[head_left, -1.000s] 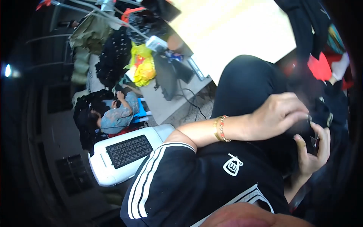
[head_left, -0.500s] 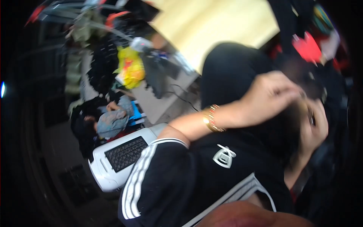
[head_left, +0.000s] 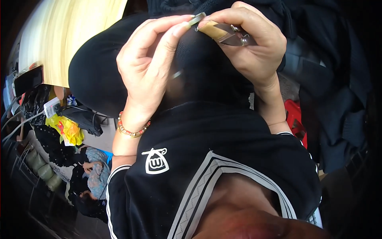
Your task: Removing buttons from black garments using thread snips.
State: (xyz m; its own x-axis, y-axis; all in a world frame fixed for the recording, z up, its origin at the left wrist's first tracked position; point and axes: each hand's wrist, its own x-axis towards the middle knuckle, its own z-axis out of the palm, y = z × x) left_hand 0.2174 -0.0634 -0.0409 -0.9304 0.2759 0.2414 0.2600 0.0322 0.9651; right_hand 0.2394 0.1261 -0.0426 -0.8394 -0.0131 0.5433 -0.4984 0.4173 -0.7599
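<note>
My left hand (head_left: 149, 59) is raised over my lap, thumb and index finger closed on a small, pale, shiny strip (head_left: 197, 18). Its far tip nearly meets what my right hand (head_left: 258, 42) holds: a brownish see-through piece (head_left: 235, 38) with small wire fittings and a tan part (head_left: 211, 30) at its end. These look like parts of glasses, but the kind is not certain. The right fingers curl around the piece and hide some of it. Below the hands lies my black-clothed leg (head_left: 103, 59), and dark knitted cloth (head_left: 318, 24) spreads at the far right.
A pale wooden board (head_left: 67, 40) stands at the far left, with a dark phone (head_left: 28, 81) by its edge. Beside it are a white plug block with cable (head_left: 51, 107) and a yellow plastic bag (head_left: 71, 129). Another person's patterned sleeve (head_left: 97, 171) shows lower left. A red item (head_left: 293, 119) lies right.
The view has swung round and sharpened, bringing both hands from the right to the upper middle. They remain close together; the small pieces they hold show more plainly.
</note>
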